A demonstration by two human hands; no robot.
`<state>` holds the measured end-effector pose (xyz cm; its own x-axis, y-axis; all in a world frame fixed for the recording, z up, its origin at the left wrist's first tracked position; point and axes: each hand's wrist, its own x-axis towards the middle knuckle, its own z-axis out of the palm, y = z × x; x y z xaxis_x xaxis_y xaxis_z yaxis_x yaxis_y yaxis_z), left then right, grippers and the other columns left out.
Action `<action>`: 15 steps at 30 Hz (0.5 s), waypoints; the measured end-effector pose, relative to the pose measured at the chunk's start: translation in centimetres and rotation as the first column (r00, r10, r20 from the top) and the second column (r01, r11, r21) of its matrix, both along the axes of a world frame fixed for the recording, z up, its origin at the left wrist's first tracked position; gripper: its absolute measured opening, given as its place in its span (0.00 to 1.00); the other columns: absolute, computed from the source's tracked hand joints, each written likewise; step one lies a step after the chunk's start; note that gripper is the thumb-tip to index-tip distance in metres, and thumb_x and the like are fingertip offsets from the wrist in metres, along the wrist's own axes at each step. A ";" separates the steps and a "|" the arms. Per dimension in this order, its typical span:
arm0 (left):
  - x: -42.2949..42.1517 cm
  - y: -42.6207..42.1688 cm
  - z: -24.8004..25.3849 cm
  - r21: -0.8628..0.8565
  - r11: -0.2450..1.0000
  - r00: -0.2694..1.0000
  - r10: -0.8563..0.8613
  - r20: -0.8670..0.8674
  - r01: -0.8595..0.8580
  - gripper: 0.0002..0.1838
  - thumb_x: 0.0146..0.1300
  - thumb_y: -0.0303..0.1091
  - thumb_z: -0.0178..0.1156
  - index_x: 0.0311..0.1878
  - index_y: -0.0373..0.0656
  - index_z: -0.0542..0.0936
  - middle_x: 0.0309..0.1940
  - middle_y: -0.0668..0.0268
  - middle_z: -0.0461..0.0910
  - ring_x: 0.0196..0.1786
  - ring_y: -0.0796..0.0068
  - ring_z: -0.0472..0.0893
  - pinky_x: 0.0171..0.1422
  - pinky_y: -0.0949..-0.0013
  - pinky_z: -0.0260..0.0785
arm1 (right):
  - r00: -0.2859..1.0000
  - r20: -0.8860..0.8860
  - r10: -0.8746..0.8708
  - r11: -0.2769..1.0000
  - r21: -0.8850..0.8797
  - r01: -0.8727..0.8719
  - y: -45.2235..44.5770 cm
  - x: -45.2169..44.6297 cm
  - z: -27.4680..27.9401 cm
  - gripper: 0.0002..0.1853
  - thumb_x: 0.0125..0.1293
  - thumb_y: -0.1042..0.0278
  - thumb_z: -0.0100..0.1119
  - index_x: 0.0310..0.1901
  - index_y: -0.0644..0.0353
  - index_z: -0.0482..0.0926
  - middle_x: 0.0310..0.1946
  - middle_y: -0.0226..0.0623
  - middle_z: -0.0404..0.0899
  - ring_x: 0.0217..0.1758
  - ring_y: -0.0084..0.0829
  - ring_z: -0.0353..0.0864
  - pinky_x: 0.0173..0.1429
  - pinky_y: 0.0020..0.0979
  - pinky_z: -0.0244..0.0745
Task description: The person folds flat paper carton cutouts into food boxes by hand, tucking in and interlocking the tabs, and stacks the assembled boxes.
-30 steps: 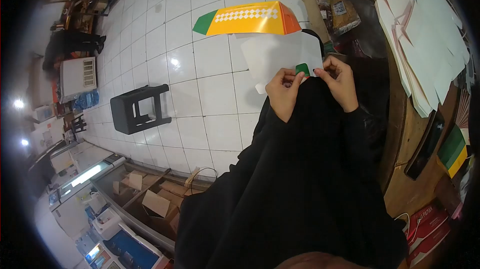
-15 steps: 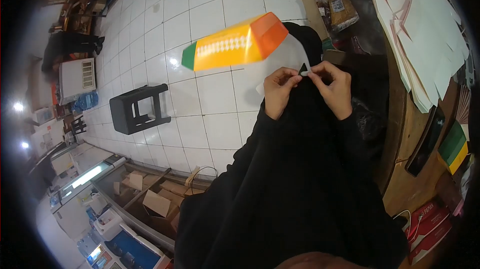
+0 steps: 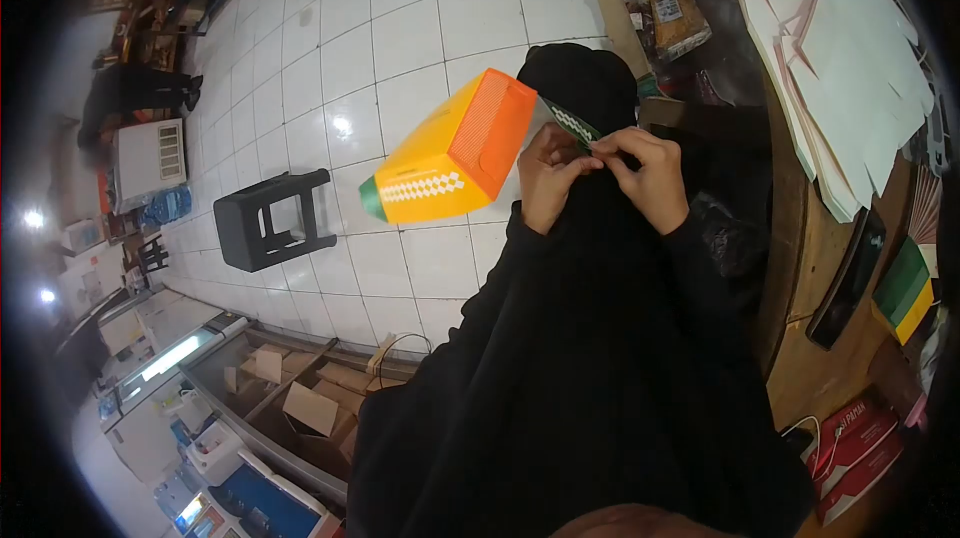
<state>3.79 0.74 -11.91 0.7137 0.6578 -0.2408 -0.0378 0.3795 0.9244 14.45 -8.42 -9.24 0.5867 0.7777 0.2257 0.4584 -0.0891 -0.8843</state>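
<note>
Head view, taking clock directions from where the two hands meet: the left hand (image 3: 546, 176) has thumb and fingers closed on the lower end of a green strip (image 3: 571, 122) with white diamonds. The right hand (image 3: 644, 174) pinches the same end, its fingertips just beside the left thumb. From there the strip slants up towards eleven o'clock. At nine o'clock, close to the left hand, a carton (image 3: 425, 155) is tilted over the floor (image 3: 400, 283), its orange end towards the hands, its green tip pointing away and its sides yellow. The strip's far end meets the carton's orange edge in the view; whether they are joined, I cannot tell. Between eight and nine o'clock, well apart, a black stool (image 3: 270, 220) lies on its side. Between two and three, papers (image 3: 850, 88) lie piled on a wooden table (image 3: 795, 268). At one o'clock sits a bag (image 3: 682, 23).
</note>
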 end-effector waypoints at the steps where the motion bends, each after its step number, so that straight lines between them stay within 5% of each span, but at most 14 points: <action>1: 0.0 -0.1 0.0 -0.002 1.000 1.000 -0.002 0.000 0.002 0.17 0.45 0.14 0.61 0.38 0.35 0.68 0.30 0.66 0.72 0.34 0.78 0.76 0.38 0.78 0.70 | 1.000 0.009 0.019 1.000 -0.014 -0.019 0.0 0.1 0.0 0.06 0.47 0.82 0.60 0.29 0.65 0.78 0.27 0.42 0.78 0.30 0.37 0.79 0.33 0.29 0.72; 10: -0.4 -0.1 -0.5 0.006 0.999 0.999 0.032 0.037 -0.032 0.14 0.51 0.19 0.60 0.41 0.32 0.70 0.35 0.62 0.75 0.39 0.74 0.78 0.42 0.76 0.73 | 0.996 0.010 0.092 0.995 -0.051 -0.091 0.6 0.0 0.1 0.10 0.47 0.81 0.60 0.34 0.63 0.79 0.29 0.43 0.76 0.32 0.38 0.78 0.35 0.30 0.72; 12: -0.8 0.4 0.0 -0.164 0.986 0.998 0.031 0.051 -0.022 0.11 0.59 0.21 0.54 0.45 0.30 0.70 0.36 0.62 0.75 0.42 0.72 0.78 0.45 0.73 0.74 | 0.994 -0.046 0.100 0.994 -0.031 -0.101 0.8 -0.4 0.1 0.11 0.47 0.80 0.61 0.36 0.62 0.80 0.32 0.42 0.76 0.34 0.37 0.78 0.36 0.30 0.72; 14: -1.0 0.5 0.0 -0.104 0.992 0.994 0.073 0.082 -0.064 0.12 0.61 0.22 0.50 0.48 0.30 0.70 0.39 0.61 0.74 0.42 0.71 0.78 0.46 0.71 0.74 | 0.969 0.244 0.032 0.999 -0.008 -0.031 1.0 -1.3 0.5 0.15 0.49 0.77 0.61 0.41 0.58 0.79 0.42 0.41 0.74 0.39 0.37 0.76 0.42 0.31 0.72; 15: -1.2 0.6 -0.1 -0.048 0.993 0.987 0.113 0.112 -0.108 0.13 0.63 0.23 0.47 0.50 0.30 0.69 0.42 0.60 0.74 0.43 0.70 0.78 0.48 0.70 0.74 | 0.969 0.246 0.033 0.999 -0.010 -0.032 1.2 -1.5 0.2 0.15 0.49 0.77 0.61 0.41 0.58 0.79 0.42 0.41 0.74 0.39 0.37 0.76 0.42 0.31 0.72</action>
<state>2.60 1.31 -12.03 0.6616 0.7253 -0.1904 -0.1864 0.4051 0.8951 12.92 -7.26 -9.05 0.4883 0.7972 0.3550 0.6643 -0.0758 -0.7436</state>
